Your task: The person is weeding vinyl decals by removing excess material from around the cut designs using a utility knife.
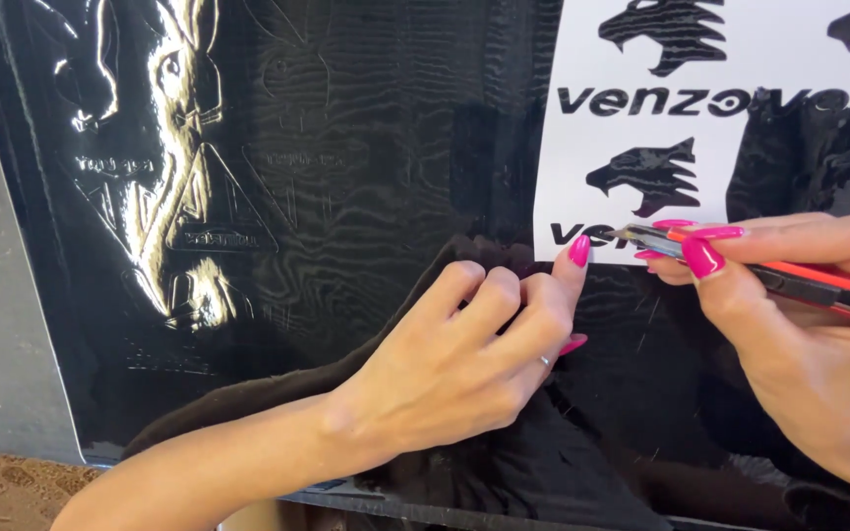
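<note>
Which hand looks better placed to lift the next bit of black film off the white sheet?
Probably the right hand: it holds the red knife, tip at the white sheet. The left hand presses nearby.

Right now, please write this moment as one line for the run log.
left hand: fingertip pressing black vinyl sheet at white backing edge | right hand: holding red utility knife, tip at same edge | jaws: n/a

Left hand (464, 364) on black vinyl sheet (346, 197), right hand (799, 324) gripping red knife (740, 264)
</note>
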